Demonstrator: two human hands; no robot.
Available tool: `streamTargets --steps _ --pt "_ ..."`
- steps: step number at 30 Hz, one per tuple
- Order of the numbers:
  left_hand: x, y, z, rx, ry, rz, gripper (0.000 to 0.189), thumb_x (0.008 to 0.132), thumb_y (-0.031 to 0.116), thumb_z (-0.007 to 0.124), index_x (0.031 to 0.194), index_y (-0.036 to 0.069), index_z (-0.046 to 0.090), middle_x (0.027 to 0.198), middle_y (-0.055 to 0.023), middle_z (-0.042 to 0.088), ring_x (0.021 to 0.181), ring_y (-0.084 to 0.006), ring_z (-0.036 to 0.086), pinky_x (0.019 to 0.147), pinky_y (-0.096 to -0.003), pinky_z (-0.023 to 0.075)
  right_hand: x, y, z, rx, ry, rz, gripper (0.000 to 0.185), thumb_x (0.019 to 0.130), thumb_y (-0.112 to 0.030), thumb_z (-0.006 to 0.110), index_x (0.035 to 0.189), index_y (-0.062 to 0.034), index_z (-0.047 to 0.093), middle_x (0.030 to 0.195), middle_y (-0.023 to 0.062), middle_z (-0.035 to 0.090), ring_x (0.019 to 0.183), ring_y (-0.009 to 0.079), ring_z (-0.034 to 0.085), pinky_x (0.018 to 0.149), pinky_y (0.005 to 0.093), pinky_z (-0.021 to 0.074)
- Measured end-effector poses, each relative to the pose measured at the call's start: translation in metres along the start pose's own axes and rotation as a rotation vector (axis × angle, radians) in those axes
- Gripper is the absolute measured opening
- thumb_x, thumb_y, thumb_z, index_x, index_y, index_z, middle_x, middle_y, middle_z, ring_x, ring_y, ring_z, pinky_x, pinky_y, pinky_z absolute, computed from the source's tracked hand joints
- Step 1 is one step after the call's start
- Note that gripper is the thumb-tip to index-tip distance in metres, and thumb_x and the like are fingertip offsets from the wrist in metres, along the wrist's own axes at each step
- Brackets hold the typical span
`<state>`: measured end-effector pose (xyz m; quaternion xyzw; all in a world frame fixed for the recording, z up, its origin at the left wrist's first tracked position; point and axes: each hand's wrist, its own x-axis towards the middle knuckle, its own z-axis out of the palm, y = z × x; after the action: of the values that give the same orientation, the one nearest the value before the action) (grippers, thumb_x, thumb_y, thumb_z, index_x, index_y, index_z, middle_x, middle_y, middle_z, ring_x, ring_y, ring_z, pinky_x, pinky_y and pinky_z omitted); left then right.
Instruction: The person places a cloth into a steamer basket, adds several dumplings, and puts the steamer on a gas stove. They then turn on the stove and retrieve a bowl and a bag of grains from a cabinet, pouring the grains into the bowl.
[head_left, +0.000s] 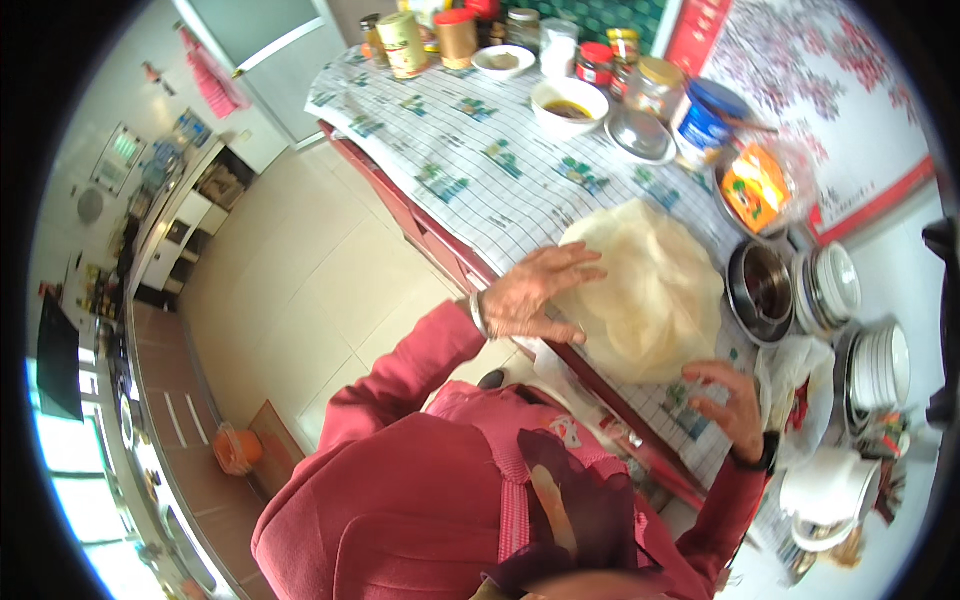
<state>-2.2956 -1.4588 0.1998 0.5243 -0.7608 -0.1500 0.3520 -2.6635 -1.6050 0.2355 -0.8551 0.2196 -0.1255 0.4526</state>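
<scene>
A large, thin, pale round sheet of dough (641, 300), wrinkled on its surface, lies on the patterned cloth of the table (495, 202). At its left edge is my left hand (534, 294), fingers spread, a bracelet on the wrist; the fingertips reach the dough's rim, and whether they touch it I cannot tell. My right hand (724, 405), with a black band on the wrist, is at the dough's lower right edge, fingers apart and curved, holding nothing. Both sleeves are red.
A white bowl of dark, oily liquid (568, 109), a lidded bowl (640, 136) and several jars stand beyond the dough. To the right are a dark metal bowl (761, 292), stacked white dishes (877, 367), a plastic bag (806, 397) and a white pot (825, 487). The table's red edge runs before me.
</scene>
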Motion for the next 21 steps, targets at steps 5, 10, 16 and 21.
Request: streamTargets --steps 5,10,16,21 --pt "-0.038 0.027 -0.006 -0.36 0.028 -0.06 0.074 0.084 0.031 0.08 0.146 0.005 0.049 0.155 -0.0208 0.04 0.143 -0.0397 0.038 0.115 -0.0506 0.034 0.012 -0.028 0.039 0.48 0.017 -0.055 0.027 0.084 -0.003 0.065 0.109 0.0012 0.072 0.106 0.0116 0.07 0.096 0.0195 0.064 0.086 0.0333 0.0478" --pt "-0.08 0.028 -0.007 -0.507 0.123 -0.146 0.056 0.096 0.025 0.069 0.142 0.0 0.05 0.14 -0.0204 0.055 0.132 -0.0343 0.052 0.11 -0.0444 0.0423 0.053 -0.069 0.124 0.668 -0.18 0.096 0.022 0.093 -0.002 0.057 0.111 0.0043 0.07 0.105 0.0129 0.07 0.098 0.02 0.065 0.088 0.0323 0.0498" --pt "-0.153 -0.008 -0.024 -0.769 0.082 -0.411 0.058 0.103 0.04 0.055 0.142 -0.002 0.05 0.132 -0.0205 0.061 0.125 -0.031 0.058 0.105 -0.0409 0.0463 0.149 -0.103 0.247 0.481 -0.363 -0.059 0.018 0.095 -0.004 0.059 0.107 0.0051 0.068 0.104 0.0116 0.071 0.097 0.0205 0.066 0.088 0.0319 0.0506" --pt "-0.246 -0.035 -0.053 -0.859 0.133 -0.744 0.07 0.096 0.056 0.059 0.136 -0.002 0.054 0.126 -0.0201 0.064 0.123 -0.0302 0.059 0.105 -0.0407 0.0455 0.222 -0.124 0.345 0.332 -0.693 -0.194 0.015 0.088 -0.004 0.064 0.098 0.0065 0.067 0.094 0.0138 0.069 0.088 0.0232 0.066 0.079 0.0332 0.0512"
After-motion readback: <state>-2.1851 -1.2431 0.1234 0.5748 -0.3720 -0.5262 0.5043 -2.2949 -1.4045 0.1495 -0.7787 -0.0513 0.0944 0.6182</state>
